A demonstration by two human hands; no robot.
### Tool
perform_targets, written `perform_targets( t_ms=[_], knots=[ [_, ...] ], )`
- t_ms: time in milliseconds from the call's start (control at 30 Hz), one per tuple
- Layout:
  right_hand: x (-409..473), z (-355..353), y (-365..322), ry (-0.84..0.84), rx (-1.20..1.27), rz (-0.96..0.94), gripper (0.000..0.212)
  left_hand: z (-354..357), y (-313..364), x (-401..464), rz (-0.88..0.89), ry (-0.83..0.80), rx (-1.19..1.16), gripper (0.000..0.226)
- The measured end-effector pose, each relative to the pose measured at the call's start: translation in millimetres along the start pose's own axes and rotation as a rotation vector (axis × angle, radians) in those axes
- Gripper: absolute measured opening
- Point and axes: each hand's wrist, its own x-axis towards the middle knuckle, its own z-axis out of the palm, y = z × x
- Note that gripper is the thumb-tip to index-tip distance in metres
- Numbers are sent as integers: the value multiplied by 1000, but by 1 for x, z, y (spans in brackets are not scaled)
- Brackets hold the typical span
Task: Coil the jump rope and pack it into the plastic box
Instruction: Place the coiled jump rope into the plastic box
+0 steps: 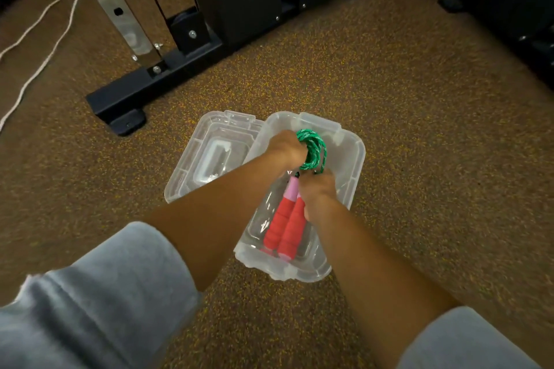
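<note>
Nearest the head camera are two grey sleeves (99, 302), pushed up the forearms, which reach down to a clear plastic box (356, 156) sitting open on the speckled floor (419, 129). Its lid (209, 156) lies upside down just to the left, touching the box's side.

The jump rope is already mostly inside. Its two red handles (284, 225) lie side by side along the near half of the box, ends against the near wall. The green cord (313, 148) is wound into a tight coil at the far end, standing up above the rim.

The left hand (286, 148) is closed around the left side of the coil. The right hand (317, 192) grips where the cord meets the handle tops; its fingers curl under, and how tightly they close cannot be seen.

The step in hand looks like seating the coil. To do it well, the coil should be tipped flat and pressed down into the far half while the right hand keeps the handles pinned, so the loops do not spring open. Nothing should ride above the rim, or the lid will not close.

Behind stands a black machine frame (156, 81), with a white cord (39, 69) trailing at the left.
</note>
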Motion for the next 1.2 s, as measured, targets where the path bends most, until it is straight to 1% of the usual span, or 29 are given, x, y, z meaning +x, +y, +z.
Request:
perform_targets(
  t_ms=[100, 133, 200, 300, 400, 533, 633, 700, 833, 933, 1100, 1200],
  knots=[
    [1, 4, 5, -25, -13, 90, 54, 7, -8, 7, -58, -2, 41, 32],
    [1, 5, 6, -34, -27, 93, 56, 10, -12, 9, -77, 6, 27, 33],
    [0, 6, 6, -63, -80, 67, 53, 13, -18, 10, -101, 27, -10, 33],
    [-3, 8, 7, -92, -153, 46, 64, 16, -24, 10, -123, 9, -53, 29],
    [-3, 5, 7, -111, -210, 43, 55, 18, -24, 6, -135, -13, -81, 27],
    [-7, -2, 3, -50, -259, -4, 61, 18, -20, 5, -180, -50, -186, 30],
    [-11, -9, -5, -39, -275, -65, 45, 12, -11, 3, -203, -90, -289, 24],
    [-11, -12, -8, -54, -322, -101, 39, 9, -10, 5, -196, -73, -264, 20],
    [-11, -6, -13, -104, -394, -153, 45, 10, -15, 6, -157, -45, -227, 22],
    [-4, -3, -16, -141, -436, -155, 38, 15, -18, 11, -104, -9, -166, 22],
    [-3, -9, -19, -142, -365, -127, 36, 13, -21, 12, -110, -57, -202, 22],
    [-12, -9, -26, -94, -325, -144, 41, 8, -18, 5, -53, -60, -228, 12]
  ],
)
